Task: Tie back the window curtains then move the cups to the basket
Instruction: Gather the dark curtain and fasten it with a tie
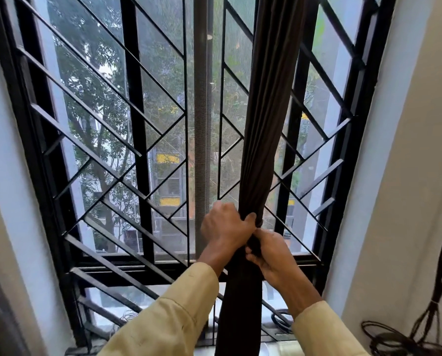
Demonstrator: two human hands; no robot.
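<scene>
Daylight fills a tall window [163,247] fronted by a black metal grille [135,98] of upright and slanting bars, with pale wall [407,176] on both sides.

Low in the view, toward 5 o'clock from the centre, two hands meet on a dark brown curtain [263,140]. The thumb [250,218] of the left hand [225,229] lies across the front of the bunched cloth and its fingers curl round behind, gripping it tightly. Touching it from below, the fingers [252,255] of the right hand [271,255] are curled close and pinch a fold of the same dark cloth. Whether that fold is a separate tie or part of the curtain cannot be told. Both wrists come out of cream sleeves [179,317] that rise from 6 o'clock.

The curtain is gathered into one narrow rope of pleats. It runs from 1 o'clock at the top edge down through the hands, is squeezed thinnest at the grip, then hangs straight to 6 o'clock.

Behind the bars a grey mesh screen [202,98] stands at 12 o'clock. Beyond it are green trees [94,98] and a building with yellow panels [167,158], whose writing, if any, is too blurred to read. Dark cables [435,304] hang and coil against the wall at 4 o'clock.
</scene>
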